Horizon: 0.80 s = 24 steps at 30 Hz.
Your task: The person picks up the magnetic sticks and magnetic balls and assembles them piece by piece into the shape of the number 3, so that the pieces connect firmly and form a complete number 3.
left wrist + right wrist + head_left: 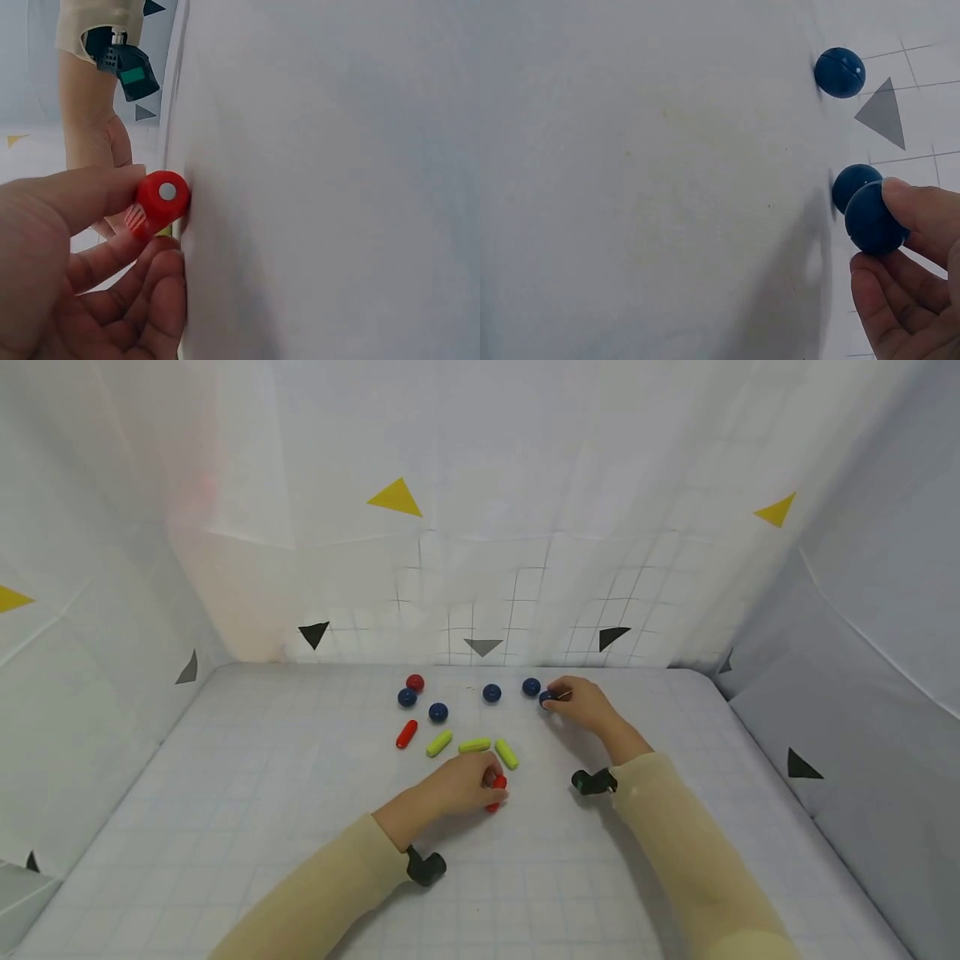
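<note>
My left hand [461, 783] pinches a short red stick [163, 193] between thumb and fingers at the tabletop. The stick has a rounded end with a pale dot on it. Further back on the right, my right hand [588, 703] grips a dark blue ball [875, 219] with thumb and fingertips. Just left of it is another blue ball [531, 687], partly hidden behind the held one in the right wrist view. A third blue ball [491, 693] lies further left. Beyond the left hand are several yellow-green sticks, the nearest one [506, 754] tilted.
At the back left, a red ball [415, 682] lies close behind a blue ball [407, 697], with another blue ball [438, 712] to their right. A second red stick [407, 734] lies in front of them. White sheeting [480, 568] encloses the table [262, 777] behind and at both sides.
</note>
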Each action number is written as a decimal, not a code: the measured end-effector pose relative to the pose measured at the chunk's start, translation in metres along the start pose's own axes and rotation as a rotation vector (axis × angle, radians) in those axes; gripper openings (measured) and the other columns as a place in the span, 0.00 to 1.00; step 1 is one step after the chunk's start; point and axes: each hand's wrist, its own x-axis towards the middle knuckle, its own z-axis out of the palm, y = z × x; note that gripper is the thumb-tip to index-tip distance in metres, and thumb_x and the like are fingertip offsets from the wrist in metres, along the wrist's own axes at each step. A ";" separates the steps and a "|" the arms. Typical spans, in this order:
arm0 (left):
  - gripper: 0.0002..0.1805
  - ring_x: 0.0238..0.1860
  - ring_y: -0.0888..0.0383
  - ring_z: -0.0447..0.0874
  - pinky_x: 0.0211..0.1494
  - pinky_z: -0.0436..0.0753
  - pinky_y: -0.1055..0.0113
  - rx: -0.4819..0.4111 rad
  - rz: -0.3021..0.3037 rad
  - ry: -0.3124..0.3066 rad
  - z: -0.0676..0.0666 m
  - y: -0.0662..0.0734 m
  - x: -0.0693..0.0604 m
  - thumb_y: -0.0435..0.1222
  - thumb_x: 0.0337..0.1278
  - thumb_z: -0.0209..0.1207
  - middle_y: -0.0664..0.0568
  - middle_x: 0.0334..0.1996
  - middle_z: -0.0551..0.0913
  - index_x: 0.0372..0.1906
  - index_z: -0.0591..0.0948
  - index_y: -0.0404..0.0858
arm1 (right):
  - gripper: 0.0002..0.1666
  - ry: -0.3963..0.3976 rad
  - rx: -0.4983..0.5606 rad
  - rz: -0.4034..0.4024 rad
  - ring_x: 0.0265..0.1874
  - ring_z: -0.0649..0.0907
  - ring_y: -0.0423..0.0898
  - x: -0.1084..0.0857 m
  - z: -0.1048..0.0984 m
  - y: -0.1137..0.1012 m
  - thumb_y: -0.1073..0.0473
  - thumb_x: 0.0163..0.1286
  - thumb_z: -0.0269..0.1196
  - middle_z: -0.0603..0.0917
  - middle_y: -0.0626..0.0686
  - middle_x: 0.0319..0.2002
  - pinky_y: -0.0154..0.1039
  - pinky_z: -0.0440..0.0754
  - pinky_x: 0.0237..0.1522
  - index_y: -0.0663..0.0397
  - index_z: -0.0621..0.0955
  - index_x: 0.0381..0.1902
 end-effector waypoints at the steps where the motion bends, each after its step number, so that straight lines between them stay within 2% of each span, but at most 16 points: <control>1: 0.14 0.35 0.61 0.77 0.39 0.78 0.68 -0.007 0.004 -0.002 0.000 0.000 -0.001 0.46 0.61 0.68 0.58 0.32 0.79 0.46 0.79 0.47 | 0.26 0.000 0.001 -0.002 0.54 0.81 0.56 -0.001 -0.001 0.000 0.51 0.69 0.67 0.82 0.59 0.54 0.51 0.79 0.54 0.58 0.79 0.60; 15: 0.10 0.32 0.59 0.80 0.38 0.81 0.67 -0.092 0.025 -0.004 -0.010 -0.007 -0.009 0.39 0.65 0.64 0.58 0.34 0.81 0.48 0.78 0.49 | 0.25 -0.034 0.011 -0.035 0.49 0.83 0.51 -0.024 -0.007 -0.010 0.49 0.67 0.69 0.84 0.55 0.49 0.48 0.82 0.49 0.55 0.81 0.57; 24: 0.11 0.40 0.60 0.78 0.44 0.80 0.67 -0.092 0.089 0.035 -0.018 -0.015 -0.013 0.39 0.67 0.62 0.60 0.38 0.80 0.51 0.79 0.49 | 0.25 -0.083 0.059 -0.083 0.45 0.84 0.49 -0.044 -0.010 -0.022 0.48 0.66 0.70 0.86 0.53 0.46 0.46 0.83 0.46 0.54 0.82 0.56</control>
